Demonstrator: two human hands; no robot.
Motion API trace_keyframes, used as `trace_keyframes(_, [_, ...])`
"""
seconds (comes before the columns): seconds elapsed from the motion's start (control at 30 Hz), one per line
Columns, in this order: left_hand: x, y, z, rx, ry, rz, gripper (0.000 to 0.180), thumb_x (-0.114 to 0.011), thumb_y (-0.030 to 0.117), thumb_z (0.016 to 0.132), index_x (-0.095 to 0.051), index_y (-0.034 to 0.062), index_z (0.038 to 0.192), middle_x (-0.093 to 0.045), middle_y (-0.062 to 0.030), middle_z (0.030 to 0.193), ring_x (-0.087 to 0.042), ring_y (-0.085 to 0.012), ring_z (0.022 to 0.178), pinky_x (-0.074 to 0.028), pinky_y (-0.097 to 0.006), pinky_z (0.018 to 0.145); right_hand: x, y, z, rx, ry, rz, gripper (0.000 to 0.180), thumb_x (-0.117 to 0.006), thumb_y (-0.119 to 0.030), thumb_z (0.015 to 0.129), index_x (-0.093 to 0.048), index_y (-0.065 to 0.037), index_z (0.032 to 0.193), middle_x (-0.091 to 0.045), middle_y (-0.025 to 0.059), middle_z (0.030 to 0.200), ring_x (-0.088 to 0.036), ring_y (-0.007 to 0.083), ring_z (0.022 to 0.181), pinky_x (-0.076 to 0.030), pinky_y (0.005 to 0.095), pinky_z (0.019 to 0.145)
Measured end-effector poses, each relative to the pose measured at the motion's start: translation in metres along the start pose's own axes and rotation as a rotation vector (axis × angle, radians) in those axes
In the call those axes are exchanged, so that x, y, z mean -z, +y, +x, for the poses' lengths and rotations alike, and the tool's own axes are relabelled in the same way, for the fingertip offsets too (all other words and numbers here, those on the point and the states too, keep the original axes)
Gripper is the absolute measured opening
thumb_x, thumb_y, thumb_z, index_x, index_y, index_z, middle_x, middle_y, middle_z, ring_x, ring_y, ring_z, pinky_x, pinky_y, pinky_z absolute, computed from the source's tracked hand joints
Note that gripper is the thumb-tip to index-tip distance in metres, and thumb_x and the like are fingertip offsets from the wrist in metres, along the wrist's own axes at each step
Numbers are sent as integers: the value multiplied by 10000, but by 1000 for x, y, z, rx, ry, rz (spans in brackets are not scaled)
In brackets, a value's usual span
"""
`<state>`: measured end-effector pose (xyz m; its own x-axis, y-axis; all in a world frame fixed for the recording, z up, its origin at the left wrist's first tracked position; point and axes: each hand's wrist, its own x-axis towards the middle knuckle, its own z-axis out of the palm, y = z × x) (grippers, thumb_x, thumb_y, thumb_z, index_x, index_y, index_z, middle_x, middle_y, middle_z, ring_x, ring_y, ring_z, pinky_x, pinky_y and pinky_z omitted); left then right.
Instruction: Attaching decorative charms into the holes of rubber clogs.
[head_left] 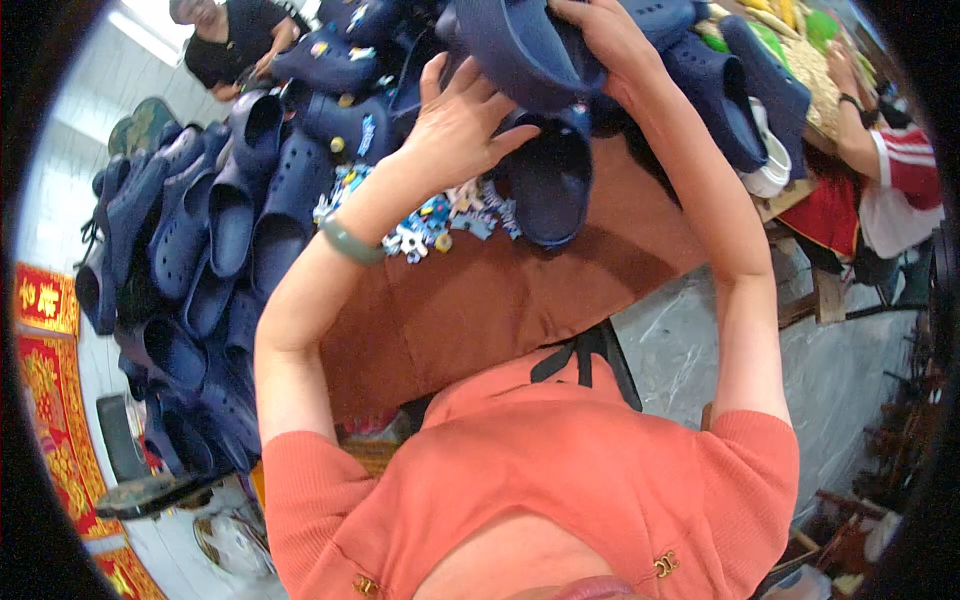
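Observation:
My right hand (612, 42) grips a navy blue clog (500, 55) by its side, raised at the top middle of the head view. My left hand (455, 125) has its fingers spread just left of that clog; whether the fingertips touch it I cannot tell. Below the raised clog, another navy clog (550, 190) rests on the brown cloth (480, 290) over the table. Small blue, white and pink shoe charms (425, 228) lie in a loose pile beside it, partly hidden by my left forearm.
A tall heap of navy clogs (205, 230) fills the left side. More navy clogs (715, 100) and a white shoe (768, 165) lie to the right. One person (235, 45) is at the far left. Another person's arm (855, 140) reaches over yellow and green pieces (790, 30).

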<state>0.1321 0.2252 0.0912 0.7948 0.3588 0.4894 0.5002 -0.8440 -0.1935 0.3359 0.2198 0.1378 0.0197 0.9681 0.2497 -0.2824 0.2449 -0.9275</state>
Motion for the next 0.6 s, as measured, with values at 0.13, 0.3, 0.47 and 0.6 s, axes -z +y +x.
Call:
trace_keyframes(0.13, [41, -28, -101, 383, -216, -539, 504, -458, 440, 948, -534, 38, 1242, -566, -121, 1236, -506, -279, 1182, -350, -484, 1005, -55, 28, -54, -173, -156, -114, 235, -536, -151, 914, -578, -22, 1107, -668, 58, 897, -637, 130, 744, -532, 303, 688])
trace_keyframes(0.3, [104, -11, -193, 941, 186, -1614, 751, -519, 445, 916, -211, 31, 1462, -511, -114, 1294, -564, -229, 1093, -479, -345, 868, -111, 121, -110, -182, -465, -301, 532, -507, -153, 896, -359, 49, 1365, -506, 227, 1271, -465, 302, 1223, -333, 367, 1062])
trace_keyframes(0.47, [115, 33, -253, 1127, 216, -1085, 1188, -816, 235, 611, -48, 49, 1499, -271, -120, 1478, -263, -238, 1375, -183, -351, 1136, -170, 168, -192, 104, -746, -389, 906, -584, -165, 876, 87, 152, 1395, -161, 398, 1415, -180, 479, 1369, -174, 428, 1145])
trace_keyframes(0.6, [129, 43, -283, 1153, 111, -1205, 1227, -856, 248, 571, -80, 21, 1495, -263, -142, 1488, -283, -236, 1374, -204, -336, 1134, -174, 159, -214, 37, -862, -450, 882, -636, -218, 867, -38, 151, 1400, -342, 368, 1339, -363, 467, 1279, -346, 458, 1058])
